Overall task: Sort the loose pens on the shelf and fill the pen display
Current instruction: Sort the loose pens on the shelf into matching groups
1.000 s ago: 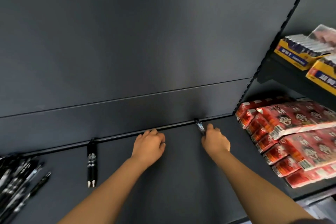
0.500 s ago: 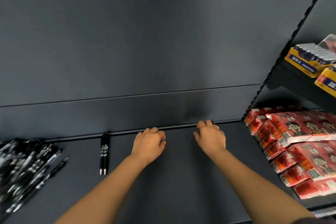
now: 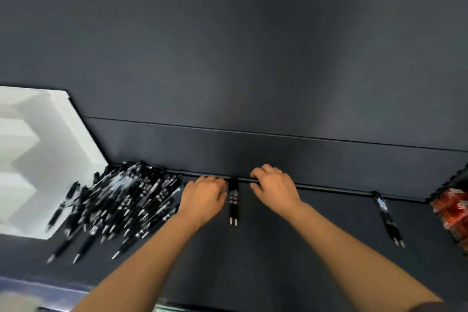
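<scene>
You are looking down at a dark shelf with both bare forearms reaching forward. A pair of black pens lies side by side in the middle, tips towards you, far ends against the thin rail along the back of the shelf.

Your left hand rests knuckles up just left of the pair, almost touching it. Its fingers are curled under, and the palm is hidden, so whether it holds anything cannot be told.

Your right hand sits just right of the pair, a narrow gap between. Its fingers are loosely bent with tips at the rail, the thumb spread apart towards the pair, and nothing shows in its grasp.

Left of the pair, beyond your left hand, a loose pile of black pens sprawls at many angles (much of it smeared by blur). Further left again stands a white stepped object, too blurred to name.

Well to the right of the pair, a second pair of pens lies against the same rail, slanted. Past it, at the frame edge, are red packets
</scene>
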The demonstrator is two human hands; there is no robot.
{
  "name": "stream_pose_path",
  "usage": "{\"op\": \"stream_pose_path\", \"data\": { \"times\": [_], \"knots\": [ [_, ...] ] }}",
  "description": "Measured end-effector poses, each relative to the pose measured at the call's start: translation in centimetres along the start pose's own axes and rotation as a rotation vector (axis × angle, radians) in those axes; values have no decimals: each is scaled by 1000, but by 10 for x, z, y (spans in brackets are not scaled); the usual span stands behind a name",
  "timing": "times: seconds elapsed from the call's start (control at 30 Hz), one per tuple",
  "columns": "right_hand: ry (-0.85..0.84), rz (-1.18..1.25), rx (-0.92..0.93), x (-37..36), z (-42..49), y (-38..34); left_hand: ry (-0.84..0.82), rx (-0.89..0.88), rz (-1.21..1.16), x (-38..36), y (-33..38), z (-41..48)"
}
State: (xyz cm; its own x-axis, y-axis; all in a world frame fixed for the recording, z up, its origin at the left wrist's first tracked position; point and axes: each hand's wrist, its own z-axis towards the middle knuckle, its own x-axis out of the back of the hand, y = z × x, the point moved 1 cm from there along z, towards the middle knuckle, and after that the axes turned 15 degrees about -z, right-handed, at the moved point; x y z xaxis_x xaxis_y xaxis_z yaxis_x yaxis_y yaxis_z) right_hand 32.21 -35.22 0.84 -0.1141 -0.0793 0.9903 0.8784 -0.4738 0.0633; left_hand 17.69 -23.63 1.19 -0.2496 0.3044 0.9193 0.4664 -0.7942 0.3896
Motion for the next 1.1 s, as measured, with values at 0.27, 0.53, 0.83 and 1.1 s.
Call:
{"op": "stream_pose_path", "data": {
  "times": [0.27, 0.53, 0.83, 1.1],
  "knots": [
    [-101, 69, 69, 5, 35, -117, 46, 32, -7, 57, -115, -37],
    [-262, 192, -10, -7, 52, -184, -7, 18, -48, 69, -184, -51],
    [-403, 366, -107, -26, 79, -221, 17, 52, -108, 78, -217, -62],
    [-502, 398, -114, -48, 98, -249, 30, 93, -105, 87, -236, -74]
  ]
}}
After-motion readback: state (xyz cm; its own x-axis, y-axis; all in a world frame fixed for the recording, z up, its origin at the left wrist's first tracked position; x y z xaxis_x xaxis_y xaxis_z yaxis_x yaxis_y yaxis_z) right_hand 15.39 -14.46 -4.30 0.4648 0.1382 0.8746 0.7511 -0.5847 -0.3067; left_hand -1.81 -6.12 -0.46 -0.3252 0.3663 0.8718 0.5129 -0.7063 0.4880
